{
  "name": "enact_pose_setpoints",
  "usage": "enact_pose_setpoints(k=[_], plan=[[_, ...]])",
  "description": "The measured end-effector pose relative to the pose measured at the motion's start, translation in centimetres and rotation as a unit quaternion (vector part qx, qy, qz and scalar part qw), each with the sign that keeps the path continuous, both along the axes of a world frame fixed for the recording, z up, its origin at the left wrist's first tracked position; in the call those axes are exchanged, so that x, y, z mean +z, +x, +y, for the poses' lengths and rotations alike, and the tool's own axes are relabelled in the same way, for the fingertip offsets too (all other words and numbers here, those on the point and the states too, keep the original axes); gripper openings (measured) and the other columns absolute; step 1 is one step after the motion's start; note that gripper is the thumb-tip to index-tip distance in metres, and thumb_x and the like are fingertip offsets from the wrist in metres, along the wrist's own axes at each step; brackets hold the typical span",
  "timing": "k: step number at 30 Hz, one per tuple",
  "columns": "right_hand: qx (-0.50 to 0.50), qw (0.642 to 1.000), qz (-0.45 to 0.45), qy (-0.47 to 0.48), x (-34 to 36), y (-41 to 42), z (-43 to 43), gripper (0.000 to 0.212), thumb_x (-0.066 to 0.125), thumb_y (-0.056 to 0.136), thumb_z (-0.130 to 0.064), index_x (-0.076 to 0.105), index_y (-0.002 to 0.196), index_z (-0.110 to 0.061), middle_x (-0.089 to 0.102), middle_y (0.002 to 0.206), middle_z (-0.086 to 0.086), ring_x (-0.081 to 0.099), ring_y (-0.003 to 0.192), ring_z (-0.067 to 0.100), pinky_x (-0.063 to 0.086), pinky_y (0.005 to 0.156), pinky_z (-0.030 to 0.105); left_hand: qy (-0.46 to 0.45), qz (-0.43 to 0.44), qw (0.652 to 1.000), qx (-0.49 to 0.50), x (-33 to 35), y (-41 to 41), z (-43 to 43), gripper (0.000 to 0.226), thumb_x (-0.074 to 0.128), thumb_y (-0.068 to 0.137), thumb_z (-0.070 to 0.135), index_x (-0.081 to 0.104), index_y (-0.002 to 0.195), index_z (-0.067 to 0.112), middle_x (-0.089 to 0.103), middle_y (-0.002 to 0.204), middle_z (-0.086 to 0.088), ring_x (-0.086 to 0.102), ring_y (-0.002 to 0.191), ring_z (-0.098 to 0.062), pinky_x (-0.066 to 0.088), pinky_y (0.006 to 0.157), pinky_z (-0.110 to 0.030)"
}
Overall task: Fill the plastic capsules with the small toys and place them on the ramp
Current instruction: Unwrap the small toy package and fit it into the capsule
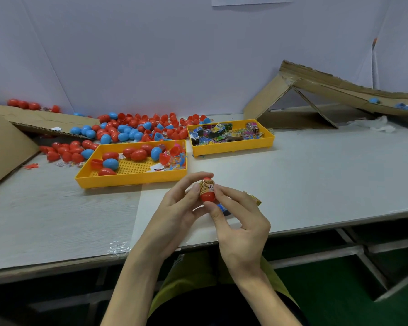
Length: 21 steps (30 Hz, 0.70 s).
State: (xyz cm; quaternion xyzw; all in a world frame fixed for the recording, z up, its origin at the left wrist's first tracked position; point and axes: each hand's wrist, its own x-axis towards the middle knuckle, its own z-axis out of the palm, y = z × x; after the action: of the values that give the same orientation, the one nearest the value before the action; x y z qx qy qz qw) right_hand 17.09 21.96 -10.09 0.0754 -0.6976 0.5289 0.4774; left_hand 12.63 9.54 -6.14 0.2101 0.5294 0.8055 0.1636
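Item 1: red egg-shaped plastic capsule (207, 195), closed, with a printed paper label (207, 185) round its upper half. It is held upright above the near edge of the table, lower centre of the frame.

Item 2: left grip (174, 212). Thumb and fingertips pinch the capsule's left side.

Item 3: right grip (238, 222). Thumb and forefinger pinch the capsule's right side and base; the other fingers are loosely curled.

Item 4: pale grey table (316, 172). A small yellow-and-blue packet (253, 199) lies on it, partly hidden behind the right grip.

Item 5: yellow rectangular plastic tray (127, 181), centre left. It holds red and blue capsules, open halves and small bright toys.

Item 6: second yellow plastic tray (233, 148), centre, just right of the first. It is filled with small printed toy packets.

Item 7: loose heap of red and blue egg capsules (132, 130) on the table behind both trays.

Item 8: brown corrugated cardboard ramp (339, 90), upper right, sloping down to the right edge. A blue capsule (373, 100) rests on it.

Item 9: brown cardboard sheet (0, 142), left edge.
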Motion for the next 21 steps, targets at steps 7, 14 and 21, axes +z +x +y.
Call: enact_pose_setpoints(k=[7, 14, 21], plan=[[-0.009, 1.0, 0.017, 0.004, -0.5, -0.1, 0.1, 0.031, 0.078, 0.079, -0.01, 0.074, 0.109, -0.002, 0.072, 0.104, 0.002, 0.066, 0.101, 0.007, 0.051, 0.087, 0.016, -0.009, 0.003, 1.0, 0.008, 0.0, 0.1, 0.0, 0.029, 0.055, 0.097, 0.029, 0.067, 0.121, 0.017, 0.069, 0.108, -0.005, 0.067, 0.107, -0.02, 0.055, 0.088, -0.028], [-0.002, 1.0, 0.018, -0.006, -0.3, -0.1, 0.2, 0.027, 0.077, 0.082, -0.017, 0.076, 0.106, -0.006, 0.074, 0.104, -0.001, 0.067, 0.101, 0.005, 0.053, 0.087, 0.017, -0.011, -0.007, 1.0, 0.015, 0.2, 0.2, 0.0, 0.034, 0.061, 0.092, 0.036, 0.068, 0.119, 0.017, 0.068, 0.107, -0.006, 0.067, 0.107, -0.022, 0.055, 0.088, -0.028], [0.006, 0.998, -0.032, -0.057, 0.7, 0.3, -0.2, 0.019, 0.071, 0.088, -0.037, 0.071, 0.105, -0.028, 0.07, 0.101, -0.023, 0.069, 0.096, 0.001, 0.054, 0.082, 0.014, -0.016, 0.001, 0.999, 0.036, 0.3, 0.2, 0.2, 0.032, 0.057, 0.096, 0.037, 0.072, 0.117, 0.018, 0.069, 0.107, -0.003, 0.068, 0.106, -0.023, 0.056, 0.086, -0.029]])
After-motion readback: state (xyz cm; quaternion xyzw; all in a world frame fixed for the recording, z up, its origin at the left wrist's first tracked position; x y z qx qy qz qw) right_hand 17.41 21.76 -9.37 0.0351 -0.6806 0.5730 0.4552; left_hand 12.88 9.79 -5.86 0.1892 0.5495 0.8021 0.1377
